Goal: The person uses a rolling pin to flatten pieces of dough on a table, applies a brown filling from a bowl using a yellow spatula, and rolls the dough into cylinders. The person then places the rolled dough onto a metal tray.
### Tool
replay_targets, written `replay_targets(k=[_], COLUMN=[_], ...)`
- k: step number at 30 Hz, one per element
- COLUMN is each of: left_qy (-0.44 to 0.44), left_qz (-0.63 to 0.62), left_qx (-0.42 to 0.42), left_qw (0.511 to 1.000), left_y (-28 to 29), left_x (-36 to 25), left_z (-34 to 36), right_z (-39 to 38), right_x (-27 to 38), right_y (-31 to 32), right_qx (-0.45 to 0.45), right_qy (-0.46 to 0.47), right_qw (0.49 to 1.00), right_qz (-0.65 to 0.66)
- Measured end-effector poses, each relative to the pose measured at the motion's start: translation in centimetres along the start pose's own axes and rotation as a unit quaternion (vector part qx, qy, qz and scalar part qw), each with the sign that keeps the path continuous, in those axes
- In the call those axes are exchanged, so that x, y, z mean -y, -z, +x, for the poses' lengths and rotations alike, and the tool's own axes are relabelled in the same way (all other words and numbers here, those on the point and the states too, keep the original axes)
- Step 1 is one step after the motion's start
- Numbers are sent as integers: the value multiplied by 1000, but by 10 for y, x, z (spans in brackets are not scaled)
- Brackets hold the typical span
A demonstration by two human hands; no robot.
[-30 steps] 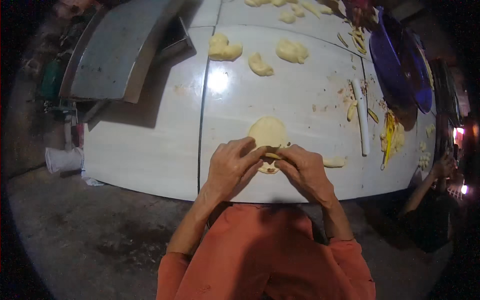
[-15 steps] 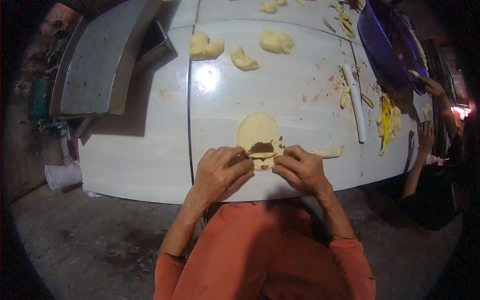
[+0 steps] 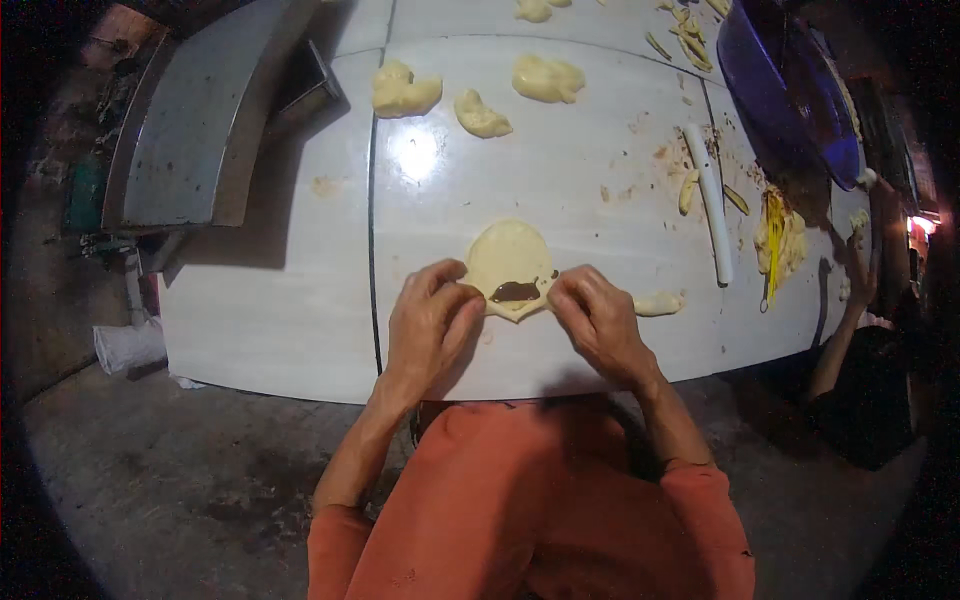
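Note:
A flattened oval of pale dough (image 3: pixel 508 250) lies on the white table near its front edge. Dark brown filling (image 3: pixel 516 291) shows on its lower part, and the near edge of the dough is folded up against it. My left hand (image 3: pixel 432 315) pinches the folded edge at its left end. At the right end, my right hand (image 3: pixel 598 320) pinches the same edge between thumb and fingers. A finished-looking dough roll (image 3: pixel 659 303) rests just to the right of my right hand.
Dough lumps (image 3: pixel 407 90) lie farther back. To the right are a white rolling pin (image 3: pixel 708 205), a yellow whisk-like tool (image 3: pixel 773 245) on dough and a large purple basin (image 3: pixel 755 80). A metal tray (image 3: pixel 195 130) stands at left. Another person's arm (image 3: pixel 850 320) reaches in at far right.
The near dough edge has been lifted and folded over the strip lying by the filling, which is now covered. Both hands moved slightly up and away from the table's front edge.

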State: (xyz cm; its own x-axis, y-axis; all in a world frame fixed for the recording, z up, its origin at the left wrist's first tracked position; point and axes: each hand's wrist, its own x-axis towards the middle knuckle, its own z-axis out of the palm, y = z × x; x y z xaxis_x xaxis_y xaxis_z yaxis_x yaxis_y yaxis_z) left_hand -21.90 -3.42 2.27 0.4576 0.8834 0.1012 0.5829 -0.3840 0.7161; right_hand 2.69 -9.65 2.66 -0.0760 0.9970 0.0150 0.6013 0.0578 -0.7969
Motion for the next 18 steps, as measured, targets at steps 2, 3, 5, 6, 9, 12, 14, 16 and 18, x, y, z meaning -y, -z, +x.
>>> replay_targets(k=[2, 3, 5, 6, 9, 12, 14, 16, 18], left_qy=[23, -2, 53, 53, -37, -93, -110, -132, -131], left_qz=[8, 53, 31, 30, -11, 22, 38, 98, 92], left_qx=[3, 4, -5, -6, 31, 48, 55, 97, 97], left_qw=[1000, 999, 998, 998, 999, 994, 992, 982, 982], left_y=[-3, -2, 3, 4, 10, 15, 8, 6, 3], left_x=[4, 3, -9, -5, 8, -4, -3, -7, -3], left_z=[1, 3, 6, 4, 1, 7, 8, 11, 11], right_z=[6, 7, 7, 6, -1, 2, 5, 5, 4], right_x=[1, 1, 5, 6, -4, -2, 1, -2, -6], right_y=[-3, -3, 1, 3, 1, -1, -1, -1, 2], right_qx=[-33, -34, -34, -36, -11, -9, -27, -24, 16], right_qy=[-52, -54, -49, -45, 8, 50, 52, 70, 103], right_qw=[997, 995, 992, 989, 991, 993, 991, 988, 981], right_qz=[-54, -78, -107, -136, -130, -110, -117, -137, -166])
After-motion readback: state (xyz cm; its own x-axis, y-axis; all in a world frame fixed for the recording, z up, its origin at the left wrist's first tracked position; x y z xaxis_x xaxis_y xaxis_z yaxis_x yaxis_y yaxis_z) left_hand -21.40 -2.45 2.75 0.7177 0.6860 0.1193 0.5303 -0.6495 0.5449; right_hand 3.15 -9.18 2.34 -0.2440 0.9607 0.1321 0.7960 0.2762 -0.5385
